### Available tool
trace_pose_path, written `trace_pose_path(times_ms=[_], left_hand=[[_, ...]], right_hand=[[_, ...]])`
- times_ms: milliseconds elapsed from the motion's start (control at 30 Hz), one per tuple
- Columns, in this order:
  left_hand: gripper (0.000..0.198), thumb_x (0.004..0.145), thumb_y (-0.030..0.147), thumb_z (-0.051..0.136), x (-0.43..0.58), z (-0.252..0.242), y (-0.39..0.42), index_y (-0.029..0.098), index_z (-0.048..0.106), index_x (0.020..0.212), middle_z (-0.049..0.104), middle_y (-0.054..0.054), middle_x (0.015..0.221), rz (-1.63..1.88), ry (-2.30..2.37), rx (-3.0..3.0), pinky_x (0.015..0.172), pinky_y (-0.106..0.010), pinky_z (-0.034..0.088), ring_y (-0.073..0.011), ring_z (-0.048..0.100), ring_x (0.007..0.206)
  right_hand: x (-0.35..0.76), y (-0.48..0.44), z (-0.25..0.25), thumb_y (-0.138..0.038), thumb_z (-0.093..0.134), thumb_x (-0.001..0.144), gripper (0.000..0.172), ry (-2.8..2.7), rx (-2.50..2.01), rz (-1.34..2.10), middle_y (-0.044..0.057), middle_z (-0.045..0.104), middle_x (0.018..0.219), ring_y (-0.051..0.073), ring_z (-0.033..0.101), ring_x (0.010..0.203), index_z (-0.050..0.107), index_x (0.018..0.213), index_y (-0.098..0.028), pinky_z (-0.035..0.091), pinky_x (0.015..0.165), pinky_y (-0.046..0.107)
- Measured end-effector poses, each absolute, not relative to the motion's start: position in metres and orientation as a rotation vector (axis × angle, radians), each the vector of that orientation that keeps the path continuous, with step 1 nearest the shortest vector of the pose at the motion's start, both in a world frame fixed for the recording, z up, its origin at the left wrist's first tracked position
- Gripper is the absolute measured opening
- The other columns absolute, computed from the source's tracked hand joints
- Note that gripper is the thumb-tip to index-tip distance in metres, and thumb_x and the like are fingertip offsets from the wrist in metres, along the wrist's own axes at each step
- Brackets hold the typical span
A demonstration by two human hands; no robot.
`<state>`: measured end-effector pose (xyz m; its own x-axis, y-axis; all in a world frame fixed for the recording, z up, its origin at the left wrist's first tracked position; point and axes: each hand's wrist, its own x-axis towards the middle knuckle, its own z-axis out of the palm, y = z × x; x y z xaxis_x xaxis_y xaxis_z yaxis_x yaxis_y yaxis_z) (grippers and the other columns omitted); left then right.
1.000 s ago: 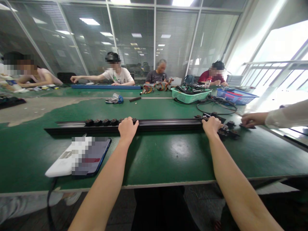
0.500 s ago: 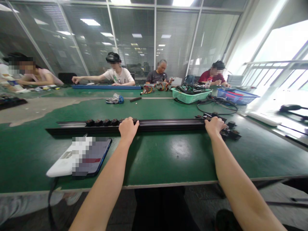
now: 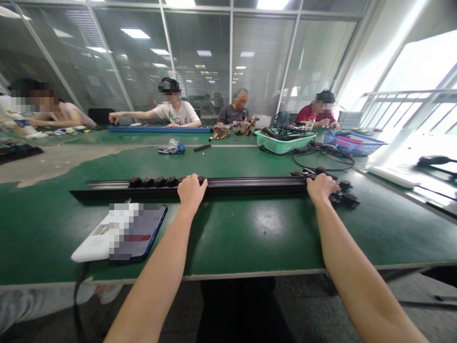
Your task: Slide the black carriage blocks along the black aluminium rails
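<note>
Head view: a long black extruded rail (image 3: 250, 186) lies lengthwise across the smooth green laminate counter (image 3: 267, 233), parallel to its near edge. Left hand (image 3: 192, 193) is curled narrowly over the rail's far edge, its fingers (image 3: 193, 178) touching the end of a row of dark rounded fittings (image 3: 153, 181) seated along the rail. Right hand (image 3: 321, 188) is closed over the rail near its right end, just beside a small cluster of matching black fittings (image 3: 342, 197). Below the rail, a flat dark slab (image 3: 141, 233), partly pixelated, overlaps a thin white panel (image 3: 91, 245). Farther across the counter stand a mint-green perforated plastic basket (image 3: 285, 143) holding black cables and a blue plastic basket (image 3: 352, 144). Three seated people (image 3: 243, 107) work along the far side.
</note>
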<state>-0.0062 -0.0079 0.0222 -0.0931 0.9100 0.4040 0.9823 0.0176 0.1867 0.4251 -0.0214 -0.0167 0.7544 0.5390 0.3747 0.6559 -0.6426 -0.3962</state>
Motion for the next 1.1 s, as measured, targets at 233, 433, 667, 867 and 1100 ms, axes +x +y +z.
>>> trace_pose_path(times_ms=[233,433,667,867,1100], left_hand=[[0.04,0.101,0.044,0.05,-0.007,0.02,-0.007,0.014,0.069,0.12,0.073,-0.016,0.119,-0.643,-2.093,-1.994,0.097,-0.039,0.051,-0.0308,0.069,0.113],[0.04,0.101,0.044,0.05,-0.007,0.021,-0.007,0.015,0.069,0.12,0.073,-0.016,0.119,-0.624,-2.112,-1.988,0.097,-0.038,0.051,-0.0304,0.068,0.114],[0.04,0.101,0.044,0.05,-0.007,0.021,-0.007,0.015,0.069,0.121,0.073,-0.016,0.12,-0.64,-2.112,-1.994,0.096,-0.038,0.051,-0.0305,0.068,0.114],[0.038,0.102,0.044,0.05,-0.006,0.022,-0.008,0.015,0.069,0.118,0.074,-0.016,0.118,-0.645,-2.105,-1.992,0.096,-0.038,0.051,-0.0305,0.069,0.113],[0.039,0.102,0.044,0.049,-0.006,0.023,-0.009,0.015,0.069,0.118,0.074,-0.016,0.118,-0.628,-2.106,-1.997,0.097,-0.038,0.051,-0.0304,0.069,0.113]], right_hand=[[0.435,-0.019,-0.017,-0.028,0.061,0.091,0.033,-0.893,-2.463,-0.285,0.027,0.064,0.12,0.038,0.058,0.119,0.07,0.114,-0.005,0.04,0.102,0.052],[0.434,-0.022,-0.014,-0.03,0.063,0.091,0.035,-0.871,-2.483,-0.251,0.027,0.065,0.123,0.039,0.058,0.121,0.071,0.116,-0.005,0.039,0.103,0.052],[0.435,-0.022,-0.013,-0.032,0.064,0.089,0.036,-0.871,-2.475,-0.282,0.027,0.066,0.122,0.039,0.058,0.118,0.072,0.112,-0.006,0.037,0.101,0.052],[0.442,-0.029,-0.013,-0.037,0.066,0.089,0.046,-0.791,-2.46,-0.318,0.03,0.064,0.123,0.041,0.057,0.122,0.068,0.12,-0.003,0.037,0.103,0.053],[0.453,-0.042,-0.011,-0.033,0.063,0.088,0.048,-0.629,-2.455,-0.309,0.031,0.062,0.128,0.041,0.055,0.125,0.065,0.127,-0.005,0.034,0.104,0.052]])
